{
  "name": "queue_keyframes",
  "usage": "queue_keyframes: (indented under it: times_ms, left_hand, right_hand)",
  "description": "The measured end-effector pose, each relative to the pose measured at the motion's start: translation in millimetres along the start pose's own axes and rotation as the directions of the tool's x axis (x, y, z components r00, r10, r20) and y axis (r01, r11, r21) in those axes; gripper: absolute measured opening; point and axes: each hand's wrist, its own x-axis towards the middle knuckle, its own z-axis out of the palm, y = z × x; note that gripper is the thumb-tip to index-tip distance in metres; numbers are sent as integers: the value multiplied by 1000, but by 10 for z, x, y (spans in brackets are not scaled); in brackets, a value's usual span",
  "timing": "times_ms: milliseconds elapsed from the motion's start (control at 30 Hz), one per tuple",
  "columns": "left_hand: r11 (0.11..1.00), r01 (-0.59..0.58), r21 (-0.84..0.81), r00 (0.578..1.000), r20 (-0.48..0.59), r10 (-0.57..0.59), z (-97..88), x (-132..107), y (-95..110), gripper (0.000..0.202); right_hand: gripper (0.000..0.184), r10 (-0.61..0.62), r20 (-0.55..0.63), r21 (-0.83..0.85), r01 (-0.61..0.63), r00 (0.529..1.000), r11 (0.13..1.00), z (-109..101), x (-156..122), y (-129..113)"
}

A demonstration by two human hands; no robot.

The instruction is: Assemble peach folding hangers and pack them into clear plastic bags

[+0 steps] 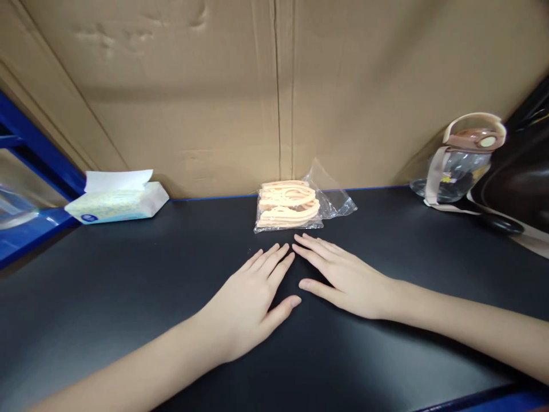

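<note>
Both of my hands lie flat on a black tabletop (128, 297), fingers stretched out and pointing toward each other. My left hand (257, 292) holds nothing, its thumb spread from the fingers. My right hand (338, 269) is likewise bare, its fingertips close to those of the left. Just beyond the fingertips lies a clear plastic bag (337, 203) with several flat, peach-coloured pieces (289, 206) stacked inside. They have curved cut-outs and look like folding hangers, though their exact kind is hard to make out. Neither hand touches the bag.
A pack of tissues (120, 200) sits at the back left, one sheet sticking up. At the back right stands a clear water bottle (461, 171) with a brown lid and a strap, beside a dark glossy object (523, 166). Cardboard (193, 103) walls the back; a blue frame (38, 149) borders the left.
</note>
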Motion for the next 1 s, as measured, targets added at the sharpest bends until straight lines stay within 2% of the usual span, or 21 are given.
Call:
queue_keyframes:
  times_ms: [133, 267, 1000]
  left_hand:
    - [999, -33, -27, 999, 33, 34, -59, 29, -92, 58]
    - [999, -27, -25, 999, 46, 28, -70, 17, -87, 58]
    - [998, -8, -70, 998, 63, 13, -54, 3, -83, 62]
  right_hand:
    - [69, 4, -5, 49, -4, 1000, 999, 1, 3, 83]
    - [65, -36, -1, 50, 36, 999, 998, -16, -30, 137]
    - [68, -108, 34, -100, 111, 994, 989, -16, -48, 172]
